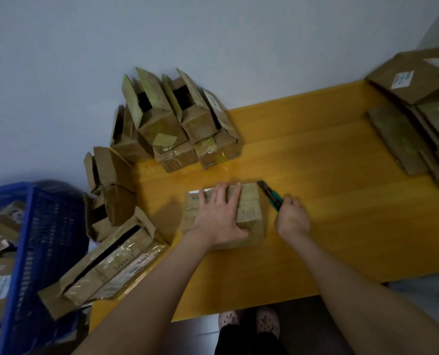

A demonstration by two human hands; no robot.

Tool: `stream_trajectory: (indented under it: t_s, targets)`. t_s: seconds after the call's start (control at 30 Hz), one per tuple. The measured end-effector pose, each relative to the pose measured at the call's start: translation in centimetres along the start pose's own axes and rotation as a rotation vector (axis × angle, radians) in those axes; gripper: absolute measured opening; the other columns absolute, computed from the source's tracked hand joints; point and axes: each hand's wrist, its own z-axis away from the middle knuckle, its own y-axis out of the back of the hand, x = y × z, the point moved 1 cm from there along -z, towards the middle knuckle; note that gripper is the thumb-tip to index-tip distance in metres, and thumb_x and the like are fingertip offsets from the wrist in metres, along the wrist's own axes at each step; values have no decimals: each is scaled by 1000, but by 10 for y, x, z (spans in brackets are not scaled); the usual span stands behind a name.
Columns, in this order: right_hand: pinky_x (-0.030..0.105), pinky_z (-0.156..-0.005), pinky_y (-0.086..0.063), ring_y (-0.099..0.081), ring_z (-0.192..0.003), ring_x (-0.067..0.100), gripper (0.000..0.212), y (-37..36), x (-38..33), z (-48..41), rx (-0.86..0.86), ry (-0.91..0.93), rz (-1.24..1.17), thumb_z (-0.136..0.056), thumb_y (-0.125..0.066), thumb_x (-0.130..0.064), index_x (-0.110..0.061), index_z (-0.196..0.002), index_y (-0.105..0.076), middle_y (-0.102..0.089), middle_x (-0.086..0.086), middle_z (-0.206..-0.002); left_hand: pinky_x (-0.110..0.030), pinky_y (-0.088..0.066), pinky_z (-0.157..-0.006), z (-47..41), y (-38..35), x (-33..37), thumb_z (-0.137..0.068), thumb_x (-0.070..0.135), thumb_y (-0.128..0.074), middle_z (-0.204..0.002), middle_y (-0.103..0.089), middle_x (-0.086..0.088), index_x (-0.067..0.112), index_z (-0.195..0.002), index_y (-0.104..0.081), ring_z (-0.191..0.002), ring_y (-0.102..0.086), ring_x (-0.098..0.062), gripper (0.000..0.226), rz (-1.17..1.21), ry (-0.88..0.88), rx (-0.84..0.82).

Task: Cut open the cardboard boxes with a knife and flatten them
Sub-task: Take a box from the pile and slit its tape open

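Note:
A small taped cardboard box (249,216) sits in the middle of the yellow table (328,175). My left hand (218,216) lies flat on top of the box with fingers spread, pressing it down. My right hand (291,217) grips a green and black utility knife (271,194) just to the right of the box. The knife's tip is at the box's far right top corner.
Several opened boxes (177,124) are stacked against the wall at the table's back left, with more at the left edge (111,262). Flattened boxes (418,119) lie at the far right. A blue plastic crate (41,252) holding boxes stands at the left.

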Motion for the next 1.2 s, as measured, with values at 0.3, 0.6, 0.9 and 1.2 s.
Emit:
stream_trajectory:
  t_s: [0.3,0.6,0.9,1.2]
  targets:
    - [34,-54,-48,-55,-56,22,26,46,-27,21,-249,-198,-917,-102,-44,-33,-12,-116,-48,-55,9,-74,-54,-14,-118,0,30,-4,-70,63,-70,-150,-25,-10,12,-155,-6,-140,-23,-29,117,-13,-60,-52]
    - [37,-65,-49,-57,-64,22,21,59,-21,44,-226,-141,-974,-102,-45,-24,-9,-112,-53,-59,7,-72,-45,-11,-121,-3,43,-4,-74,63,-68,-151,-23,-11,10,-154,-4,-142,-19,-29,116,-151,-104,156]
    - [37,-75,-54,-66,-88,26,34,60,-6,60,-164,-22,-732,-95,-56,-35,-13,-120,-53,-68,10,-99,-45,-12,-121,-8,29,-11,-69,49,-81,-158,-15,-7,13,-155,0,-145,-15,-29,124,22,-13,-24]
    - [35,-70,-57,-65,-84,20,57,77,2,77,-88,154,-519,-88,-59,-30,-30,-143,-43,-67,2,-106,-45,-19,-120,-12,32,-9,-67,42,-85,-156,-20,-7,13,-155,-9,-143,-21,-29,119,32,15,-39]
